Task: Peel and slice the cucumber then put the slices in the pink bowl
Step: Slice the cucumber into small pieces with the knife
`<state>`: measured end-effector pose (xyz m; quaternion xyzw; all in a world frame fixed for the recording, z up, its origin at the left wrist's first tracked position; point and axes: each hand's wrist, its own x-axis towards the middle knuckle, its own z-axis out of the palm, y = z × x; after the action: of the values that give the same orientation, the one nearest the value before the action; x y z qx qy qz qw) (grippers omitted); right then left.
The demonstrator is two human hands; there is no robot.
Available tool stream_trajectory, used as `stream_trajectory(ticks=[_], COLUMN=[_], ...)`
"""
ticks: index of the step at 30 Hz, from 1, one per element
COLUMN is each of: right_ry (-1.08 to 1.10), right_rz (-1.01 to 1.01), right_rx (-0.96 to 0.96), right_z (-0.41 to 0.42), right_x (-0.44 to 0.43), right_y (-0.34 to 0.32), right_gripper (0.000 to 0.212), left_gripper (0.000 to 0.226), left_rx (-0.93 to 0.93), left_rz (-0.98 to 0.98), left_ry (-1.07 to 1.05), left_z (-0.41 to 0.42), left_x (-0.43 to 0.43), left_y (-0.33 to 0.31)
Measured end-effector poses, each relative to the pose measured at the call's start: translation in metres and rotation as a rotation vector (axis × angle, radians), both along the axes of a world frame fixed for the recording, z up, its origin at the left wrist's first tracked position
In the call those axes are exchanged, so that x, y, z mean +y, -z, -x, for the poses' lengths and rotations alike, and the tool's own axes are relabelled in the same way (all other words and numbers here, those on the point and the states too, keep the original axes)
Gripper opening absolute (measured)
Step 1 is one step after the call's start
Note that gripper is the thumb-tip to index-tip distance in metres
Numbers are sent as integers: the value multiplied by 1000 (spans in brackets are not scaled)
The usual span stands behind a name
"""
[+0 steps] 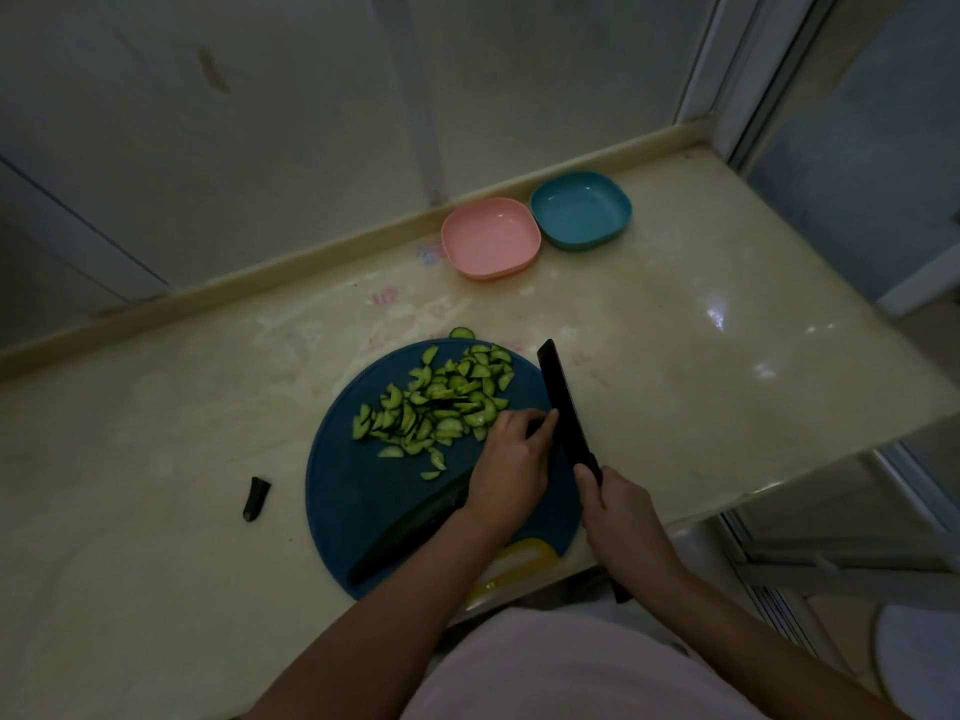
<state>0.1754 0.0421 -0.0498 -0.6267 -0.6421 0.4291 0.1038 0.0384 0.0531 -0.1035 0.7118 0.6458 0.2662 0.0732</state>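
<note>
Right hand (618,506) is gripping the knife (563,402) handle | left hand (511,459) is pinching a cucumber stub (534,427) against the blade | slices (436,402) are heaping on the cutting board (337,485), well apart from the pink bowl (491,236) | risk: I am judging the short stub could slip, exposing fingertips.

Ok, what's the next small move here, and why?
Probably press the knife down for another slice: the right hand holds it beside the left hand gripping the cucumber, a long piece is uncut, and the pink bowl is empty.
</note>
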Motion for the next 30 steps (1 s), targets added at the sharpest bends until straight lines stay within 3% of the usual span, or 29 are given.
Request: stream_trajectory(ticks=[6,17,30], right_ry=[-23,34,5], right_rz=[-41,-1,-15], right_rx=[-97,67,-21], right_z=[-2,-5,5], right_x=[1,-5,0], right_y=[2,-5,-1], right_gripper=[37,39,39], left_gripper=[52,43,42], left_rx=[-7,-20,-23], left_rz=[18,-18,-18], left_ry=[-10,-30,-16], left_z=[-1,-1,1], left_x=[0,0,1], left_y=[-3,-3,0])
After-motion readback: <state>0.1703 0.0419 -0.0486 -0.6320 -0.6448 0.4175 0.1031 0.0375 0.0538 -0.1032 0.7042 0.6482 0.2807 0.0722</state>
